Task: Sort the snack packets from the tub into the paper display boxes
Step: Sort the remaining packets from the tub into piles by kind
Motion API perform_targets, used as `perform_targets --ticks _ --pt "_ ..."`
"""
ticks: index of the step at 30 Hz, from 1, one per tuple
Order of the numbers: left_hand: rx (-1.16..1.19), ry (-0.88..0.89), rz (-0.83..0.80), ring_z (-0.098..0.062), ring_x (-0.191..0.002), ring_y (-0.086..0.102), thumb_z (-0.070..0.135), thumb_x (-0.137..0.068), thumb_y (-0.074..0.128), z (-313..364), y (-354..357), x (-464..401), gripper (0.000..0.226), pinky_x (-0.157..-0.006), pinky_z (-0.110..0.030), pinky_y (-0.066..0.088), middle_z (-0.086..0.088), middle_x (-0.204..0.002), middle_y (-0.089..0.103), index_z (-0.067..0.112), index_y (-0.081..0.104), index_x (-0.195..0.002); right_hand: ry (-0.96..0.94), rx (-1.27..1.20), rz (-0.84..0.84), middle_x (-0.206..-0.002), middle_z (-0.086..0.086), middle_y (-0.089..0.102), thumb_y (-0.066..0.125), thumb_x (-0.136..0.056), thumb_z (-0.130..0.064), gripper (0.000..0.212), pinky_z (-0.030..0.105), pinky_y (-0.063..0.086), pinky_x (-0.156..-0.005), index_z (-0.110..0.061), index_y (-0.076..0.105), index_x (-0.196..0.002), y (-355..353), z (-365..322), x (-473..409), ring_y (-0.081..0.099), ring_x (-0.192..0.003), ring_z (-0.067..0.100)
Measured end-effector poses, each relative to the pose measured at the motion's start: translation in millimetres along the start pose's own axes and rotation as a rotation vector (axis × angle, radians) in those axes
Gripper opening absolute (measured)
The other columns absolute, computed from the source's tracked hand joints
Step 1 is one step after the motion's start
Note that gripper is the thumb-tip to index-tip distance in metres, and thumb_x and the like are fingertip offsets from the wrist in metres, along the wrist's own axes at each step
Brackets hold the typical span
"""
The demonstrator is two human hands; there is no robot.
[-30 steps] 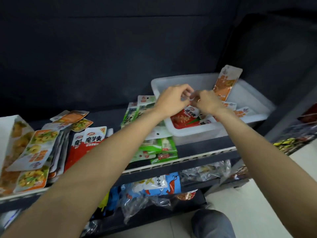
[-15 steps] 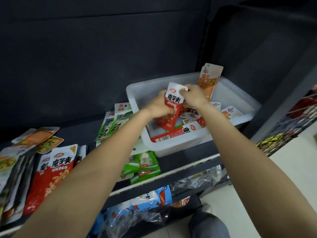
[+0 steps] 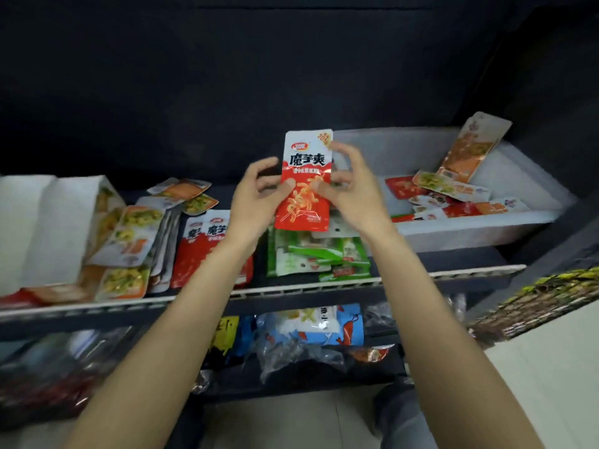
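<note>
Lower shelf, nearest: blue bag (image 3: 311, 328) and crumpled clear plastic wrap (image 3: 291, 354), blurred.

Above the shelf edge (image 3: 291, 288), both hands raised. Left hand (image 3: 256, 202) pinches the red packet (image 3: 306, 179) at its left edge, thumb on the front, fingers curled behind. Right hand (image 3: 351, 192) pinches the right edge the same way, thumb on the front. Packet upright, face toward the camera, held in the air above the green packets (image 3: 317, 254), left of the tub.

On the shelf: stack of red packets (image 3: 207, 247) just left of the green ones; further left, yellow-and-orange packets (image 3: 129, 241) leaning in a white paper box (image 3: 58, 222).

Far right: white plastic tub (image 3: 470, 228), mixed red and orange packets lying in it, one orange packet (image 3: 470, 150) propped against its back wall.
</note>
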State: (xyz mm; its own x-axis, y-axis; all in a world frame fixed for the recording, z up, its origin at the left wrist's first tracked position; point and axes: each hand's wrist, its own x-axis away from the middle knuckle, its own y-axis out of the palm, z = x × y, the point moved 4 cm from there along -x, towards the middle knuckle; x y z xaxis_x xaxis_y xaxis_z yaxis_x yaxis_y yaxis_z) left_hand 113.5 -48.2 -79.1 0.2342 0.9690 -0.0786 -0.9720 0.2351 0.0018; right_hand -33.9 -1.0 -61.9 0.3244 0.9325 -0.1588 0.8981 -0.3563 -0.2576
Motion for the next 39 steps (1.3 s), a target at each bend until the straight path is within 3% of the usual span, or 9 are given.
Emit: perform_targets --ticks 4,8,12,16,24,28,30,34,39 --pt "-0.257 -0.041 0.035 -0.012 -0.102 0.061 0.017 -0.084 0.07 -23.9 -66.2 20.5 0.057 -0.088 -0.03 0.051 0.004 -0.118 0.059 0.014 0.044 -0.135 0.11 0.062 -0.104 -0.103 0.009 0.065 0.07 -0.084 -0.012 0.054 0.039 0.054 -0.087 -0.013 0.047 -0.133 71.9 15.3 0.9 0.064 -0.093 0.018" --pt "-0.65 -0.003 0.05 -0.008 -0.106 0.056 0.019 -0.087 0.067 -35.7 -113.4 36.6 0.054 -0.078 -0.007 0.042 0.004 -0.126 0.058 0.015 0.047 -0.136 0.089 0.235 -0.222 -0.115 0.011 0.064 0.069 -0.086 -0.018 0.056 0.029 0.05 -0.088 -0.013 0.046 -0.137 133.3 22.3 4.5 0.063 -0.098 0.021" --pt "-0.98 0.036 -0.021 -0.023 -0.122 0.051 0.025 -0.092 0.058 -48.2 -127.1 43.7 0.048 -0.098 -0.026 0.037 -0.009 -0.136 0.053 0.011 0.047 -0.137 -0.054 0.65 -0.33 -0.128 0.016 0.055 0.063 -0.09 -0.023 0.052 0.037 0.044 -0.098 -0.012 0.045 -0.137 171.8 26.9 9.8 0.053 -0.118 0.031" --pt "-1.153 0.02 -0.134 -0.028 -0.123 0.048 0.036 -0.096 0.049 -62.0 -121.9 47.5 0.046 -0.1 -0.034 0.038 -0.012 -0.135 0.052 0.012 0.048 -0.135 -0.247 1.022 -0.368 -0.13 0.015 0.044 0.051 -0.095 -0.026 0.041 0.04 0.04 -0.1 -0.012 0.05 -0.133 174.1 22.2 19.9 0.04 -0.122 0.033" --pt "-1.118 0.12 -0.035 -0.025 -0.116 0.054 0.039 -0.097 0.044 -50.8 -121.5 36.1 0.04 -0.093 -0.037 0.046 -0.006 -0.128 0.059 0.018 0.054 -0.13 -0.485 0.905 -0.257 -0.129 0.002 0.051 0.046 -0.097 -0.024 0.033 0.034 0.04 -0.094 -0.019 0.055 -0.128 119.5 -23.3 25.0 0.046 -0.117 0.023" --pt "-0.917 0.343 0.092 -0.013 -0.071 0.064 0.033 -0.097 0.047 -12.9 -93.2 33.3 0.025 -0.065 -0.03 0.049 0.005 -0.091 0.071 0.024 0.063 -0.114 -0.499 0.854 -0.148 -0.108 -0.003 0.068 0.048 -0.096 -0.024 0.027 0.031 0.048 -0.078 -0.024 0.062 -0.118 69.0 -46.4 22.3 0.062 -0.098 0.02" --pt "-0.786 0.425 0.094 -0.008 -0.063 0.06 0.034 -0.095 0.047 9.0 -64.7 29.9 0.022 -0.06 -0.03 0.046 0.011 -0.075 0.066 0.027 0.064 -0.105 -0.466 0.84 -0.072 -0.096 -0.003 0.072 0.05 -0.094 -0.024 0.023 0.028 0.046 -0.073 -0.026 0.066 -0.112 34.7 -48.4 14.9 0.064 -0.091 0.02" --pt "-0.641 0.516 -0.093 -0.003 -0.067 0.058 0.028 -0.089 0.052 32.3 12.9 6.3 0.018 -0.065 -0.026 0.046 0.016 -0.072 0.062 0.027 0.066 -0.102 -0.354 0.753 0.052 -0.081 -0.001 0.074 0.053 -0.09 -0.022 0.021 0.04 0.053 -0.079 -0.026 0.069 -0.102 -42.1 -33.8 -6.7 0.068 -0.083 0.023" --pt "-0.656 0.539 -0.458 0.0 -0.101 0.056 0.014 -0.087 0.06 39.4 113.0 -41.4 0.03 -0.088 -0.017 0.04 0.008 -0.107 0.065 0.02 0.061 -0.117 -0.153 0.864 0.108 -0.095 0.003 0.073 0.057 -0.086 -0.014 0.024 0.042 0.052 -0.086 -0.022 0.069 -0.106 -127.5 9.8 -43.1 0.067 -0.093 0.023"
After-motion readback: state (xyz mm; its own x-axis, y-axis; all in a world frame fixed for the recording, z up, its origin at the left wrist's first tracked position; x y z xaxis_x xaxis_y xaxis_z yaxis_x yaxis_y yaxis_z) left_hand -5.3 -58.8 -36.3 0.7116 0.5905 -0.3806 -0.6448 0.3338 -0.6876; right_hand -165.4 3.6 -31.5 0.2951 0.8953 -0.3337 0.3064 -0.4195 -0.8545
